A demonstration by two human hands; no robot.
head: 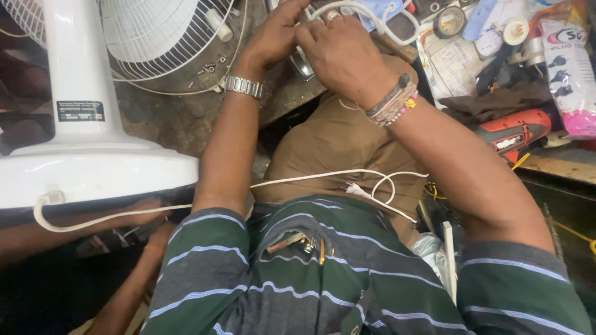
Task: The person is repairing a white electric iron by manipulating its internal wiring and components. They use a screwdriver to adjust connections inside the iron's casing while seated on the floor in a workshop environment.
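honestly still mid-job: my left hand (276,34) and right hand (341,53) both pinch the white cord (372,12) at the far worktop (186,118), plug (355,189) loose on my lap.

Green striped sleeves, steel wristwatch (243,86), seemingly beaded bracelets (393,103), brown trousers (338,146).

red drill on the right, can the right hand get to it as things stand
Probably yes. The red drill lies uncovered just right of the right forearm, nothing over it. But the right hand is busy with the left hand on a white cable.
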